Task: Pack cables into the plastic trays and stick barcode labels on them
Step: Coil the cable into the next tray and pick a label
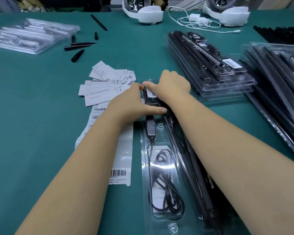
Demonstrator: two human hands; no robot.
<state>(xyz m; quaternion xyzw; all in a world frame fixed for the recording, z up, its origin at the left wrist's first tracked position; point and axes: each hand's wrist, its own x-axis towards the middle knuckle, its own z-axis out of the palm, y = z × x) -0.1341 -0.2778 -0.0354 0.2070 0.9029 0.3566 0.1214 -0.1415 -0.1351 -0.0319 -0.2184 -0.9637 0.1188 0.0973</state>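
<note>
On the green counter (41,116), a clear plastic tray (161,167) holds a coiled black cable (166,192); both hands, left hand (132,102) and right hand (171,85), press a barcode label (151,93) at its far end, each grip flat, fingers apart.

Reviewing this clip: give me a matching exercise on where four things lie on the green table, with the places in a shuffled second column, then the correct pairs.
Things:
1. barcode label
2. coiled black cable
3. empty clear trays
4. white headsets

Places:
A. far edge of the table
B. far left, stacked
C. under both hands, on the far end of the tray being worked on
D. in the near compartment of that tray

Pairs: 1-C, 2-D, 3-B, 4-A
</note>
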